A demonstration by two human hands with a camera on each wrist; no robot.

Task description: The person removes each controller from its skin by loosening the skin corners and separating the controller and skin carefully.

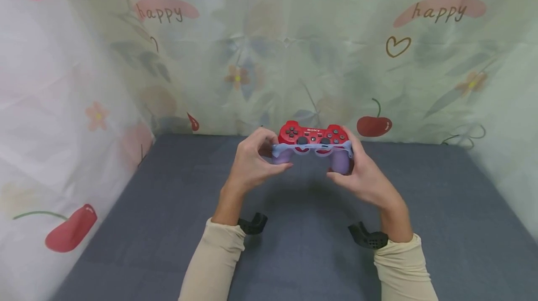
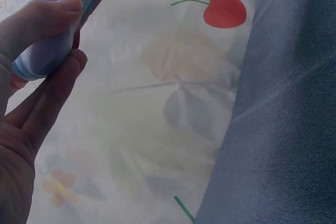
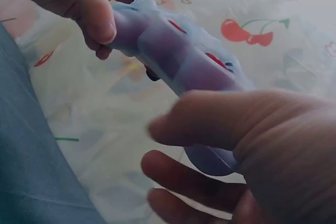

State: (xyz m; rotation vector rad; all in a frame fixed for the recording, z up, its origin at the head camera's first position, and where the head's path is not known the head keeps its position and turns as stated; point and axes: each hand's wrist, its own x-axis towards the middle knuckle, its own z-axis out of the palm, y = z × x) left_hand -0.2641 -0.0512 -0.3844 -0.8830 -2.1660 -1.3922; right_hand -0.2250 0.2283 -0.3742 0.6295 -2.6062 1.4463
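A red Sony game controller point(image 1: 294, 128) is held up above the table between both hands, its buttons and sticks showing. A translucent bluish-purple silicone cover point(image 1: 340, 161) wraps its grips and lower edge, while the upper face stays bare red. My left hand point(image 1: 252, 158) grips the left end, thumb below and fingers curled at the side. At the other end my right hand point(image 1: 370, 177) grips the covered handle, with its thumb near the handle's tip. In the right wrist view, the cover point(image 3: 168, 51) spans the controller's back, with red showing through openings.
A dark grey cloth point(image 1: 168, 207) covers the table under the hands. Behind and at the left hang pale curtains point(image 1: 286, 58) printed with cherries, flowers and "happy". Each wrist carries a black camera mount point(image 1: 254, 224), below beige sleeves point(image 1: 214, 263).
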